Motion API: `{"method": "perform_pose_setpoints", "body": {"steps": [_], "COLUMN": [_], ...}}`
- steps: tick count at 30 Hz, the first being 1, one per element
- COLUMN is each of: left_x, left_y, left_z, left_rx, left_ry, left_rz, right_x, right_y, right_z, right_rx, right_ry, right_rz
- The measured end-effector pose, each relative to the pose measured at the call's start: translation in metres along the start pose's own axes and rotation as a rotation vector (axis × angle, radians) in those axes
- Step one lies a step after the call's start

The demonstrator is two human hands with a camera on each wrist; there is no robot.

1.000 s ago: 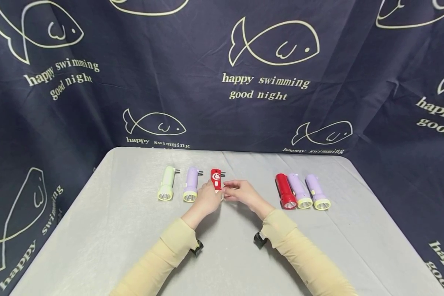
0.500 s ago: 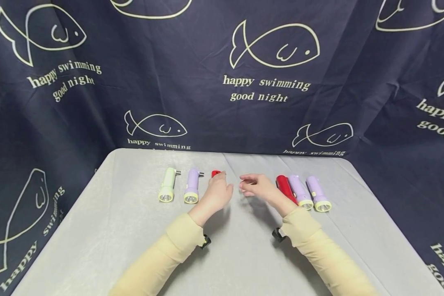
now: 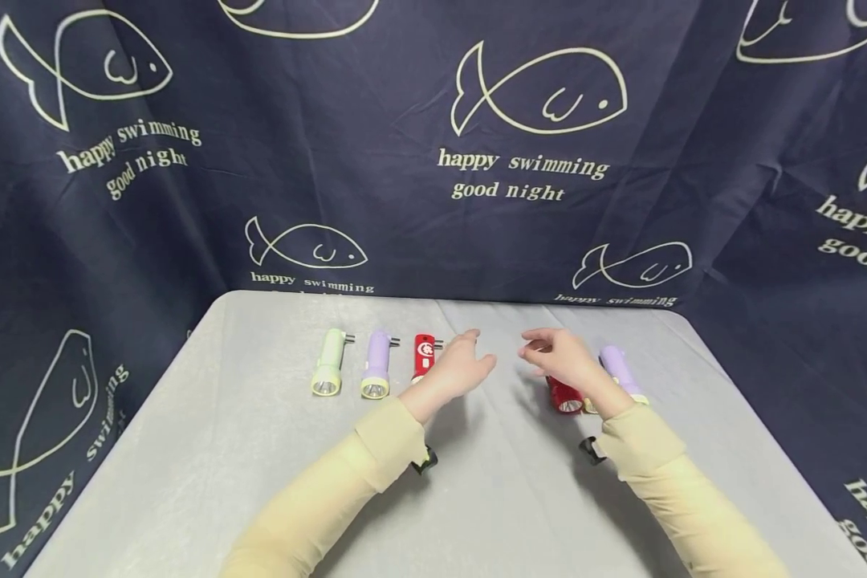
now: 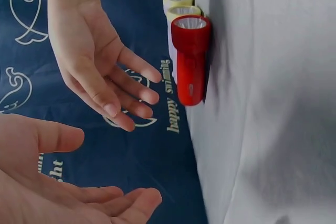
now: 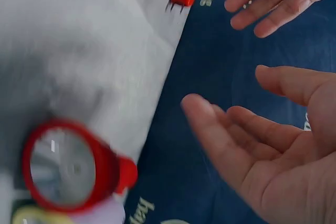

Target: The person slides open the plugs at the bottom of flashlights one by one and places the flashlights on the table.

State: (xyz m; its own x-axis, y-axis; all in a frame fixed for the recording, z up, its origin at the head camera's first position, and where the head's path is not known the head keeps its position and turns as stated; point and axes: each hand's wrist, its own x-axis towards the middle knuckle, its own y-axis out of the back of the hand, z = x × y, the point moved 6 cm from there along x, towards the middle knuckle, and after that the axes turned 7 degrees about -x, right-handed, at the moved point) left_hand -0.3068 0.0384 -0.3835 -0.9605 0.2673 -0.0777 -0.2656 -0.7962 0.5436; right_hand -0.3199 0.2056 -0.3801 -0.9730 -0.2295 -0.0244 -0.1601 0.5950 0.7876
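Note:
In the head view my left hand [image 3: 457,371] hovers above the table just right of a red flashlight [image 3: 424,353] with plug prongs sticking out; its fingers are loosely extended and hold nothing. My right hand [image 3: 562,355] is over the right-hand group, fingers slightly bent, thumb apart, nothing in its grasp. Beneath it lies a second red flashlight [image 3: 567,396], partly covered by the hand. The purple flashlight [image 4: 171,35] beside that one is mostly hidden in the head view. Another purple flashlight [image 3: 619,369] lies at the far right of the group.
To the left, a pale green flashlight [image 3: 328,361] and a purple flashlight [image 3: 377,363] lie with lenses toward me and prongs pointing right. The grey cloth-covered table [image 3: 188,449] ends at a dark blue fish-print curtain [image 3: 397,144].
Both hands have left the middle red flashlight and moved right. It now lies uncovered on the table. The right hand has travelled further, to above the right-hand group.

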Motion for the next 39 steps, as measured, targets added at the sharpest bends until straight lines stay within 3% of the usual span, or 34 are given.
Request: {"method": "perform_pose_setpoints", "body": {"steps": [5, 14, 27, 39], "left_x": [0.007, 0.017, 0.027, 0.036], "left_y": [-0.013, -0.038, -0.081, -0.106], "left_z": [0.002, 0.002, -0.015, -0.020], "left_rx": [-0.143, -0.378, -0.578, -0.793], "left_ry": [0.035, 0.078, 0.206, 0.177], "left_rz": [-0.032, -0.076, -0.115, -0.155], "right_x": [-0.005, -0.008, -0.007, -0.004], "right_y": [0.013, 0.022, 0.016, 0.011], "right_z": [0.004, 0.019, 0.038, 0.047], "right_rx": [-0.206, -0.343, -0.410, -0.465], "right_ry": [0.027, 0.002, -0.063, -0.118], "right_rz": [0.053, 0.105, 0.076, 0.091]}}
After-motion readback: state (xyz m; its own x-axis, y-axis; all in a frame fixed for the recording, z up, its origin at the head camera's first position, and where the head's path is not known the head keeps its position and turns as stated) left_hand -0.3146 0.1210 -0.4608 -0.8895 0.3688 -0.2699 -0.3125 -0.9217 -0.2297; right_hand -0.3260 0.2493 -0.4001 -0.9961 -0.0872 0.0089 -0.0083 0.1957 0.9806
